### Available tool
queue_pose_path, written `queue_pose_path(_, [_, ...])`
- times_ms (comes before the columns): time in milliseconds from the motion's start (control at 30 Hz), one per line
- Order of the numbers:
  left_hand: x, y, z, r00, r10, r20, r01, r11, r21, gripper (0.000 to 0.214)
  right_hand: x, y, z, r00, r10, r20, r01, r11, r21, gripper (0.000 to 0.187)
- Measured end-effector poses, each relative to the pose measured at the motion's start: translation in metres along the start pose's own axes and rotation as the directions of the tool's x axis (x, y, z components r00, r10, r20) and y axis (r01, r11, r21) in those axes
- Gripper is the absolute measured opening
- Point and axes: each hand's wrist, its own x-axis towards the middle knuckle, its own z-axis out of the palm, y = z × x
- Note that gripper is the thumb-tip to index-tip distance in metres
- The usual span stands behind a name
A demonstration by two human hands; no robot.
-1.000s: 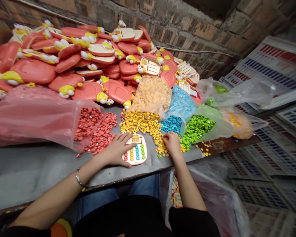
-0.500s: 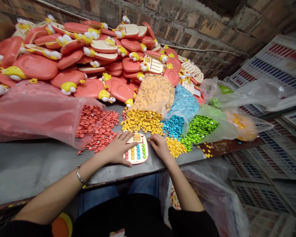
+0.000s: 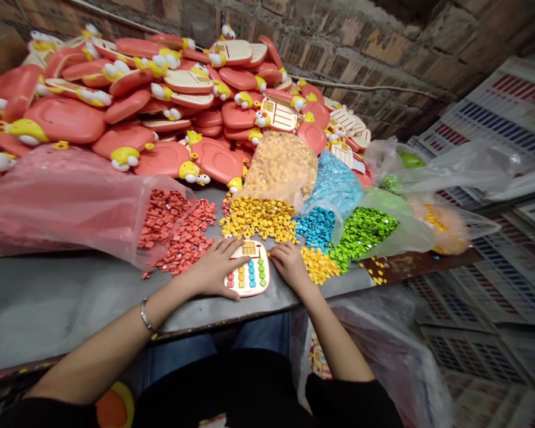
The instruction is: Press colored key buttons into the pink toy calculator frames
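Note:
My left hand (image 3: pixel 214 268) lies over a cream toy keypad panel (image 3: pixel 249 273) with rows of yellow, blue and green buttons, pinning it to the table. My right hand (image 3: pixel 289 266) rests beside the panel's right edge, fingertips at its corner. Whether those fingers pinch a small piece is hidden. Loose yellow buttons (image 3: pixel 318 264) lie just right of that hand. Beyond the hands, heaps of red buttons (image 3: pixel 178 244), yellow buttons (image 3: pixel 258 218), blue buttons (image 3: pixel 316 227) and green buttons (image 3: pixel 361 233) spill from plastic bags.
A tall heap of coral plastic toy shells (image 3: pixel 125 113) with yellow-and-white bird figures fills the back, against a brick wall (image 3: pixel 383 47). The grey table (image 3: pixel 62 303) runs under my arms. Stacked white plastic crates (image 3: pixel 485 285) stand right, and a plastic bag (image 3: pixel 383 356) hangs below the table edge.
My right hand has moved left from the yellow buttons to the panel's right edge, leaving a separate small yellow pile. My left hand stays on the panel.

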Motion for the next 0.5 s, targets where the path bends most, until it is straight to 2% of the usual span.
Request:
queue_pose_path(200, [0.000, -0.001, 0.002, 1.000, 0.010, -0.005, -0.010, 1.000, 0.001, 0.095, 0.017, -0.007, -0.008, 0.999, -0.009, -0.054, 0.016, 0.990, 0.139, 0.015])
queue_pose_path(500, [0.001, 0.002, -0.004, 1.000, 0.005, 0.018, -0.005, 1.000, -0.017, 0.091, 0.055, -0.015, -0.007, 0.980, -0.140, 0.139, 0.139, 0.990, 0.016, 0.019])
